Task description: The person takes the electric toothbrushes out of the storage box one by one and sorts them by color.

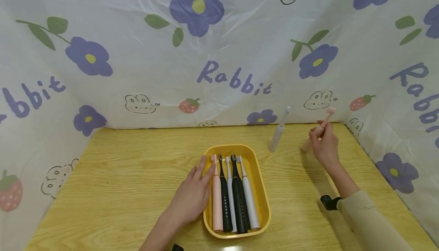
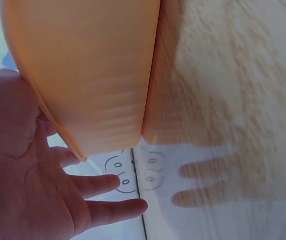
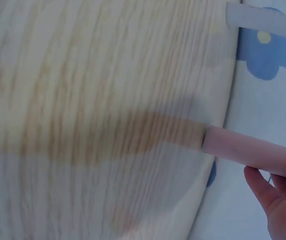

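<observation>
On the right, my right hand grips a pink electric toothbrush near its neck. The handle stands tilted, its bottom end at the tabletop; in the right wrist view the pink handle meets its own reflection there. Just left of it a white electric toothbrush stands upright by itself. My left hand rests over the left rim of a yellow tray, fingers mostly straight, fingertips beside the head of a pink toothbrush. In the left wrist view part of the fingers is hidden behind the tray wall.
Inside the tray lie black toothbrushes and white toothbrushes, side by side with heads pointing away. The wooden table ends at a printed cloth, which also rises along both sides.
</observation>
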### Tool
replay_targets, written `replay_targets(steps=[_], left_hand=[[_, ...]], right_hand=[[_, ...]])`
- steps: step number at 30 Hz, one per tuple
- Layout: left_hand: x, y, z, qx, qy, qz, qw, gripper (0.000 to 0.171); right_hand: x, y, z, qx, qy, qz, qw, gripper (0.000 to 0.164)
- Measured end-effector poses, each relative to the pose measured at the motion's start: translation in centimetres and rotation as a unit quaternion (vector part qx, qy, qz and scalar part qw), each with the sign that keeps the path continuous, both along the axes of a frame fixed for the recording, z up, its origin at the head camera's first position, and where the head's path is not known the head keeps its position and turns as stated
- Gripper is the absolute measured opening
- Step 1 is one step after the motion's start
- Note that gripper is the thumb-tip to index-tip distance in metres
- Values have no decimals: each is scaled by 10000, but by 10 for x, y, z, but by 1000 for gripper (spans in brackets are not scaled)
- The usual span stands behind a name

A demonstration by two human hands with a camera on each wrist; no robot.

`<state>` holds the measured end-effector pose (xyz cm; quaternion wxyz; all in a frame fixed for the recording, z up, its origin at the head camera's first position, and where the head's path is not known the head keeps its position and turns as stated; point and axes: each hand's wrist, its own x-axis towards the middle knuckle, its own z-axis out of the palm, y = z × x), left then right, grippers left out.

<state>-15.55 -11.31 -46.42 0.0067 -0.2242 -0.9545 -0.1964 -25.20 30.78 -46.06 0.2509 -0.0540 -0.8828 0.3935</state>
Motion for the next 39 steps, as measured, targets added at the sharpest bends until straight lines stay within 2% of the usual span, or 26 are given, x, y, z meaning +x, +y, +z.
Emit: replay_targets(steps=[10,15,22,25,27,29,33,36,39], left_hand=[[0,0,-3,198,-7,32,9998,55],[-1,1,-5,247,-11,36,9997,56],[-1,0,-6,289,7,43,9996,57],[-1,0,-6,286,0,46,9996,56],[-1,0,-6,283,-12,40,9996,56],[-1,0,-6,282,-25,34,9996,56],[-1,0,-6,295,-48,26,9996,56],[-1,0,-5,306,-69,24,9995,56],[-1,0,-4,322,-99,25,9994,57]], right_hand=[[-2,4,-5,244,104,75,9996,41],[-3,7,-7,327,-22,112,9994,42],[-4,7,-7,156,-255,164,9994,44],[-3,5,-5,-6,-208,105,9997,49],[0,2,0,-164,140,-95,9997,52],[4,-3,8,-331,684,-355,9965,54],[12,-21,31,-594,1864,-705,9781,46],[19,-39,48,-762,2412,-550,9659,41],[28,-62,62,-999,2556,-25,9616,36]])
